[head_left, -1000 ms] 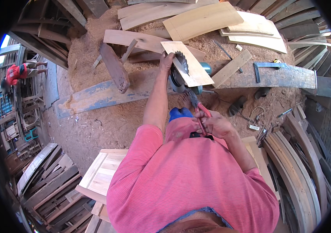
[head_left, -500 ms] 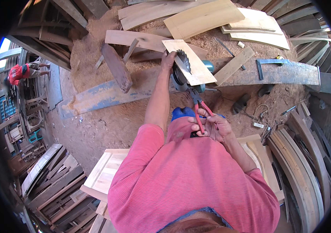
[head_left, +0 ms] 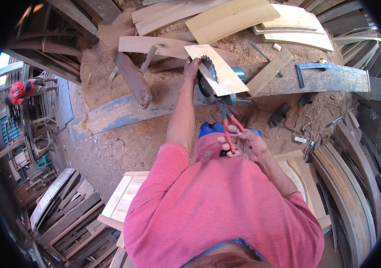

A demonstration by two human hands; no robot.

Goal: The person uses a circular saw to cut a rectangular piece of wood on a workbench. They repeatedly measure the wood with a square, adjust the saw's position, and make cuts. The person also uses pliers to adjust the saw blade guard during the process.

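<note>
On the bench lies a power saw with a teal motor housing (head_left: 240, 74), mostly covered by a pale wooden board (head_left: 228, 77). A dark toothed circular saw blade (head_left: 211, 68) stands through a slot near the board's left side. My left hand (head_left: 191, 70) is closed on the board's upper left edge, beside the blade; its fingertips are hidden underneath. Close to my body, my right hand (head_left: 249, 145) grips the red handles of a pair of pliers (head_left: 229, 127). The handles are spread, and the jaws reach the saw's near underside, where what they touch is hard to make out.
A long worn plank bench (head_left: 123, 114) runs across, bearing a blue metal square (head_left: 302, 71) and a loose wood strip (head_left: 270, 72). Curved boards (head_left: 233, 20) lie on sawdust beyond. Below the bench are dark sandals (head_left: 278, 115) and a power cord (head_left: 304, 123). A person (head_left: 23, 90) bends at far left.
The view has shifted slightly. Both hands keep nearly the same hold, the left on the saw's board and the right on the pliers.
</note>
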